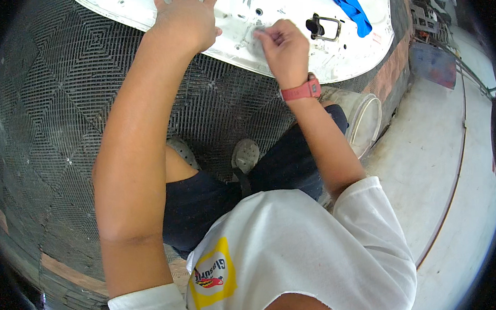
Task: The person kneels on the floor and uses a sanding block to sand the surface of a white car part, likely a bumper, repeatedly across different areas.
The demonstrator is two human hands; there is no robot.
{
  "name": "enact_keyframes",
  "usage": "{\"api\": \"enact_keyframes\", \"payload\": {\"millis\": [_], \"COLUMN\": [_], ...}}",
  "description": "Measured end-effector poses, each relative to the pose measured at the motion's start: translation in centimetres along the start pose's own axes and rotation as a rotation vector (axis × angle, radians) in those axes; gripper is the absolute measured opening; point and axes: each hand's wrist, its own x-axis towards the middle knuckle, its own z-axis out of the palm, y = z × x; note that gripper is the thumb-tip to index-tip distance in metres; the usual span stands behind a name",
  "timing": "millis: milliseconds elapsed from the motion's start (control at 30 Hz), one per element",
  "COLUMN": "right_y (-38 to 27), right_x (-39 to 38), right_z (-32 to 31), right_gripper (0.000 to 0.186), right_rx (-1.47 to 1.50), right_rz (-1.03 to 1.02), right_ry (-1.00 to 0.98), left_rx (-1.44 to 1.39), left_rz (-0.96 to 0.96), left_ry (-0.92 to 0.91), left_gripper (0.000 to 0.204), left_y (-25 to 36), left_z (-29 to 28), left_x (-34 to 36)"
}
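A large white panel [236, 46] with holes and rounded edges, like a vehicle body panel, lies in front of me. My left hand [187, 16] rests on its left part with fingers spread. My right hand [285, 39] is closed against the panel's middle, fingers curled, with a red watch on the wrist. A small greyish patch shows at its fingertips; what they pinch is too small and blurred to name. Right of that hand is a dark rectangular metal loop [329, 28] at an opening in the panel. A blue cloth [348, 6] lies across the far right part.
Dark ribbed matting [60, 108] covers the floor under and left of the panel. A whitish bucket [364, 118] stands by my right knee. A pale wall or board [439, 162] runs along the right, with a bluish-grey container [431, 67] beyond. My shoes [245, 155] are below the panel.
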Motion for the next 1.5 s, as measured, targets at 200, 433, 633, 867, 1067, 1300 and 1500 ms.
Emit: {"api": "enact_keyframes", "payload": {"millis": [200, 433, 633, 867, 1067, 1300, 1500], "right_y": [-1.4, -2.6, -2.6, -2.2, -3.2, -2.8, -1.5], "right_x": [-0.2, 1.1, -0.3, -1.5, 1.1, 2.8, 8.0], "right_z": [-0.1, -0.4, -0.4, 1.5, 2.3, 3.1, 3.7], "right_gripper": [0.024, 0.02, 0.016, 0.02, 0.019, 0.027, 0.029], "right_rx": [-0.056, -0.075, -0.088, -0.097, 0.094, -0.073, -0.146], "right_rz": [-0.065, -0.07, -0.078, -0.166, 0.114, 0.034, -0.025], "right_ry": [0.05, 0.133, -0.019, 0.13, 0.263, 0.291, 0.364], "left_rx": [-0.026, -0.058, -0.039, 0.079, 0.188, 0.076, 0.039], "left_rz": [0.009, -0.004, 0.002, -0.004, -0.028, -0.06, -0.056], "left_ry": [0.036, 0.049, 0.033, 0.029, -0.027, -0.11, -0.115], "left_gripper": [0.096, 0.096, 0.099, 0.1, 0.099, 0.101, 0.101], "left_y": [-0.1, 0.1, 0.0, -0.6, 0.0, 1.2, 1.4], "left_z": [0.5, -0.4, -0.3, 1.7, 1.6, -0.2, -1.2], "left_x": [-0.4, -0.7, -0.2, 0.0, -0.3, -0.6, -0.6]}}
